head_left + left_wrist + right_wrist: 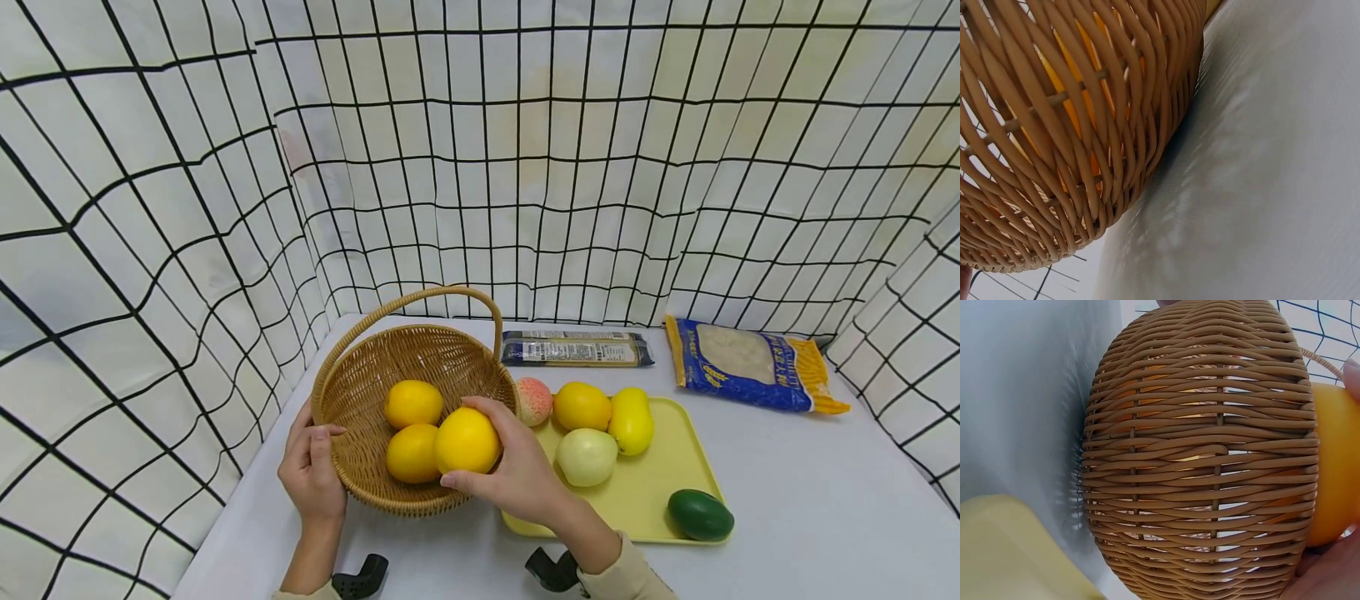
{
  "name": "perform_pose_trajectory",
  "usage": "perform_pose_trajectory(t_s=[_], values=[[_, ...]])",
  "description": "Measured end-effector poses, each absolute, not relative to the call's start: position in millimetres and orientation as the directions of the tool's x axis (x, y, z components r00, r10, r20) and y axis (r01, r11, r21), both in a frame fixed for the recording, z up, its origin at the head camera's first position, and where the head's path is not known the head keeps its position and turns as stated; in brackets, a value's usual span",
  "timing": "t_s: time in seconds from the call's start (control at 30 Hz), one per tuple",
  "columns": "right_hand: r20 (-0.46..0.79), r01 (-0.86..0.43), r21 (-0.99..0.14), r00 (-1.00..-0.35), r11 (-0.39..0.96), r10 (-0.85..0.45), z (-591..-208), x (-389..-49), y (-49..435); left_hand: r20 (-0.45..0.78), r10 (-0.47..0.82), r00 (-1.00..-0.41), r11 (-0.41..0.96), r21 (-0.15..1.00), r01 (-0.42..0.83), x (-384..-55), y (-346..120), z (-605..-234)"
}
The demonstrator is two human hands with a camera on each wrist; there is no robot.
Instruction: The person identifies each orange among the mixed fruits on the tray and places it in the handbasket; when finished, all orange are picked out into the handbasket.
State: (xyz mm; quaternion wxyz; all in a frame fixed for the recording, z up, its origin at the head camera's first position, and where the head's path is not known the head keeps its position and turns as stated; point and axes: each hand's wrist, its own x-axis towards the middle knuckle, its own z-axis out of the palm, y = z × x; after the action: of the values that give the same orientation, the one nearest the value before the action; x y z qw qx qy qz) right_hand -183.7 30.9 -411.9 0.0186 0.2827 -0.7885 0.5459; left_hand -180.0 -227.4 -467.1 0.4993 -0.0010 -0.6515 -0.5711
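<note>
A wicker basket [366,367] with an arched handle stands on the table, with two yellow-orange fruits [414,404] inside. My left hand [315,467] grips the basket's left rim, its thumb over the inside. My right hand [525,467] holds a round orange [467,440] between thumb and fingers at the basket's right front rim. In the right wrist view, that orange [1333,462] shows beyond the rim, partly hidden by the wickerwork. The left wrist view shows the basket's woven side [1079,125] close up, with orange colour through the gaps.
Right of the basket lies a yellow tray [637,508] bearing a yellow-orange fruit [582,407], a yellow pear-shaped fruit [632,421], a pale green round fruit [587,457] and a dark green fruit [701,515]. A pink peach [534,401] sits by its corner. Packets [577,348] and a blue bag [738,365] lie behind.
</note>
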Motion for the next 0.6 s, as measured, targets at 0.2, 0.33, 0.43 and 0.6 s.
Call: perform_pose_trajectory(t_s=[0.2,0.33,0.43,0.6], values=[[0.362,-0.507,-0.816,-0.823,0.279,-0.438,-414,-185,29,0.663,-0.561,-0.497,0.364,0.736,0.571,-170,-217,-448],[0.412,-0.562,-0.783,-0.789,0.267,-0.456,-416,-187,30,0.665,-0.56,-0.494,0.345,0.73,0.59,-165,-212,-439],[0.416,-0.562,-0.794,-0.782,0.234,-0.464,-413,-185,30,0.657,-0.568,-0.496,0.337,0.735,0.588,-171,-218,-451],[0.416,-0.566,-0.792,-0.775,0.228,-0.476,-418,-188,32,0.655,-0.566,-0.501,0.354,0.742,0.57,-175,-222,-458]])
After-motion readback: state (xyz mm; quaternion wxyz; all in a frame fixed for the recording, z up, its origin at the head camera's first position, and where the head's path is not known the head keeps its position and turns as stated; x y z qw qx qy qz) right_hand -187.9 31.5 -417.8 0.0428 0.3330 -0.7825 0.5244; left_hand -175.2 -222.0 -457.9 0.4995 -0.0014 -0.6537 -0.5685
